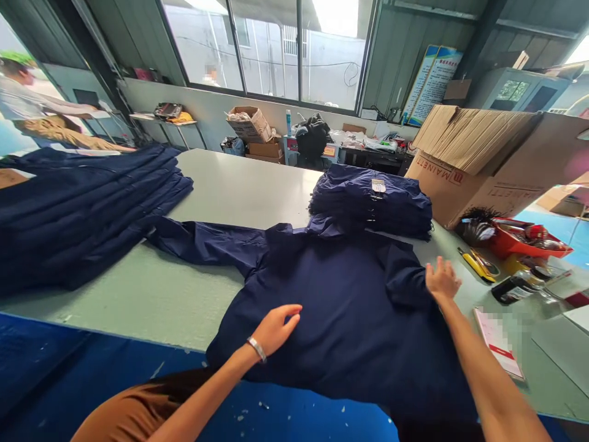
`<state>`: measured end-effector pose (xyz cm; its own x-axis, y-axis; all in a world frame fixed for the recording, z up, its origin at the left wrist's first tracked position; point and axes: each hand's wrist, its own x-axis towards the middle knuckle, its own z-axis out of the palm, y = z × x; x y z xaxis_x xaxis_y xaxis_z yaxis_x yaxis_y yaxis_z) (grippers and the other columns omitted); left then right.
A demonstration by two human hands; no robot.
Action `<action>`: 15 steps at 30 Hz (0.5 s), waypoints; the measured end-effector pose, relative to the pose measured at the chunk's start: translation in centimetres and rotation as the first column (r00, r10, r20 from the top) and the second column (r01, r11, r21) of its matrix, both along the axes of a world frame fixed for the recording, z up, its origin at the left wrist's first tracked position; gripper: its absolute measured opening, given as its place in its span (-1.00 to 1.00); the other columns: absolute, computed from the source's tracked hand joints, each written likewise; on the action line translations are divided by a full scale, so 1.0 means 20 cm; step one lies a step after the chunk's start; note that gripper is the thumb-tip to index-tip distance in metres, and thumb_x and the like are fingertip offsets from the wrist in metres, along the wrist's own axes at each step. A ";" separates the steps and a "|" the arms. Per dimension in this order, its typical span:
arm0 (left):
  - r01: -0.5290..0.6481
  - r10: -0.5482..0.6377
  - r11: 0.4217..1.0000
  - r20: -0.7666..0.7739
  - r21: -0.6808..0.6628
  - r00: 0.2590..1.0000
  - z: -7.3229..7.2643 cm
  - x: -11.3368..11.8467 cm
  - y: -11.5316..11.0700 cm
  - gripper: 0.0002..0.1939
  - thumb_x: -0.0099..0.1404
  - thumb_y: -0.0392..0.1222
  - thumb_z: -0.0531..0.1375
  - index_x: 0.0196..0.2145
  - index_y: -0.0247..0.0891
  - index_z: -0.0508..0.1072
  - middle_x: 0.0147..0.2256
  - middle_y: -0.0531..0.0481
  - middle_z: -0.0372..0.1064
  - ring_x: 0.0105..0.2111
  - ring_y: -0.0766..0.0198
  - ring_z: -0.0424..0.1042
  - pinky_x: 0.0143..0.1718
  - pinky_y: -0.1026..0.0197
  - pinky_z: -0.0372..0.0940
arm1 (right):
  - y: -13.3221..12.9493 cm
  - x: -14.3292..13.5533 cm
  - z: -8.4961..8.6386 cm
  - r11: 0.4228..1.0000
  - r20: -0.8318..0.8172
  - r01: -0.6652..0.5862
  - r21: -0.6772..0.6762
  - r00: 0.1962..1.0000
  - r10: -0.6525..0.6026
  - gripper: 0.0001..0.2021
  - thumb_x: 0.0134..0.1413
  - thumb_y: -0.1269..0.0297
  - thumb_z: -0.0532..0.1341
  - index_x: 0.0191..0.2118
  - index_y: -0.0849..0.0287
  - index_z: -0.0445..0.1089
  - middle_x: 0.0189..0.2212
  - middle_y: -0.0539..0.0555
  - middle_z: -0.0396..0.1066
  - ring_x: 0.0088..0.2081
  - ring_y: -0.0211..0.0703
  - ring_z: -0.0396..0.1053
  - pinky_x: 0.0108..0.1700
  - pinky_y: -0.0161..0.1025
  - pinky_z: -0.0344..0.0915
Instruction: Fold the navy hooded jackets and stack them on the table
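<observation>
A navy jacket point(322, 307) lies spread over the near edge of the table, its lower part hanging towards me. One sleeve point(216, 245) stretches out to the left; the other sleeve point(405, 276) is folded in along the body's right side. My left hand point(276, 329), with a silver bracelet at the wrist, is over the jacket's middle, thumb apart from the fingers, holding nothing. Whether it touches the cloth I cannot tell. At the folded sleeve's outer edge, my right hand point(443, 279) has its fingers spread and grips nothing.
Folded navy garments point(368, 199) are stacked behind the jacket; another navy pile point(83, 209) covers the table's left. On the right are a cardboard box point(469, 166), red tray point(508, 248), yellow cutter point(476, 265), dark bottle point(515, 287) and notepad point(497, 344). A person point(27, 92) works far left.
</observation>
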<state>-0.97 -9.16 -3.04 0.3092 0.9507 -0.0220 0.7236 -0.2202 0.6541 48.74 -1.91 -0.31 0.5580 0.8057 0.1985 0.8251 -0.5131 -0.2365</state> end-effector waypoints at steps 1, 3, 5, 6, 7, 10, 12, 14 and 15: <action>-0.029 0.029 0.995 -0.006 0.092 1.000 0.01 0.01 0.08 -0.52 0.35 -0.03 -0.01 0.09 -0.19 0.49 0.07 -0.11 0.47 0.10 0.10 0.43 0.21 0.01 0.28 | 0.01 -0.09 -0.04 0.996 0.024 -0.080 -0.038 0.996 0.081 -0.33 0.35 -0.01 -0.27 0.45 0.18 -0.10 0.42 0.37 -0.17 0.37 0.33 -0.07 0.22 0.42 -0.07; -0.084 0.111 0.969 -0.103 0.233 0.988 -0.01 0.04 0.21 -0.50 0.32 -0.11 0.01 0.15 -0.26 0.44 0.20 -0.16 0.34 0.25 0.06 0.25 0.31 -0.06 0.14 | 0.01 -0.28 -0.13 0.974 0.023 -0.196 -0.113 0.980 0.200 -0.37 0.34 -0.10 -0.17 0.43 -0.03 -0.04 0.43 0.17 -0.11 0.39 0.25 -0.13 0.26 0.40 -0.11; -0.139 0.207 0.956 -0.261 0.258 0.943 -0.05 0.04 0.30 -0.44 0.33 -0.14 0.01 0.25 -0.32 0.34 0.32 -0.21 0.14 0.35 -0.02 0.05 0.36 -0.14 0.00 | -0.01 -0.43 -0.23 0.935 0.033 -0.276 -0.224 0.956 0.290 -0.39 0.32 -0.14 -0.10 0.40 -0.09 0.04 0.42 0.10 -0.04 0.40 0.27 -0.15 0.28 0.38 -0.11; -0.157 0.234 0.958 -0.342 0.238 0.910 -0.08 0.03 0.32 -0.41 0.35 -0.12 0.01 0.29 -0.33 0.29 0.35 -0.21 0.06 0.38 -0.05 -0.02 0.37 -0.18 -0.06 | -0.03 -0.48 -0.26 0.925 0.048 -0.286 -0.250 0.950 0.307 -0.40 0.33 -0.12 -0.09 0.39 -0.09 0.08 0.41 0.09 -0.01 0.39 0.29 -0.14 0.27 0.35 -0.08; -0.163 0.240 0.963 -0.409 0.213 0.880 -0.10 0.01 0.33 -0.40 0.37 -0.09 0.00 0.32 -0.31 0.24 0.37 -0.20 0.00 0.39 -0.07 -0.06 0.37 -0.20 -0.10 | -0.06 -0.51 -0.29 0.923 0.072 -0.288 -0.254 0.946 0.315 -0.43 0.34 -0.09 -0.09 0.37 -0.07 0.12 0.40 0.10 0.02 0.37 0.29 -0.10 0.26 0.31 -0.03; -0.108 0.181 0.979 -0.501 0.172 0.846 -0.18 -0.09 0.30 -0.38 0.41 0.01 -0.04 0.37 -0.19 0.15 0.40 -0.12 -0.10 0.41 -0.05 -0.13 0.37 -0.21 -0.13 | -0.12 -0.45 -0.31 0.918 0.127 -0.332 -0.217 0.923 0.363 -0.51 0.37 0.11 -0.11 0.30 0.02 0.25 0.33 0.14 0.16 0.29 0.17 0.09 0.20 0.11 0.13; -0.060 0.139 0.984 -0.504 0.169 0.853 -0.20 -0.18 0.27 -0.37 0.41 0.07 -0.05 0.37 -0.15 0.14 0.41 -0.11 -0.12 0.41 -0.04 -0.15 0.36 -0.19 -0.11 | -0.12 -0.32 -0.27 0.904 0.126 -0.363 -0.228 0.909 0.397 -0.52 0.36 0.23 -0.14 0.24 0.10 0.33 0.25 0.20 0.27 0.20 0.10 0.21 0.14 0.01 0.20; -0.026 0.098 0.988 -0.487 0.152 0.868 -0.19 -0.25 0.25 -0.36 0.39 0.09 -0.03 0.35 -0.16 0.19 0.41 -0.13 -0.10 0.40 -0.06 -0.11 0.35 -0.18 -0.06 | -0.10 -0.16 -0.21 0.915 0.110 -0.316 -0.250 0.930 0.351 -0.47 0.34 0.31 -0.21 0.20 0.18 0.36 0.13 0.31 0.36 0.10 0.13 0.31 0.08 0.02 0.24; -0.011 0.076 0.990 -0.471 0.139 0.879 -0.18 -0.27 0.26 -0.36 0.37 0.09 -0.01 0.32 -0.19 0.24 0.39 -0.16 -0.05 0.39 -0.06 -0.05 0.34 -0.16 -0.03 | -0.08 -0.08 -0.17 0.932 0.102 -0.264 -0.250 0.949 0.297 -0.43 0.32 0.35 -0.27 0.20 0.24 0.36 0.07 0.39 0.38 0.07 0.17 0.34 0.05 0.05 0.26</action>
<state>-6.41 -4.05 -6.66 0.2512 0.9674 -0.0327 0.9502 -0.2400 0.1987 47.21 -3.42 -3.74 0.2834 0.9579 0.0472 0.9590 -0.2829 -0.0153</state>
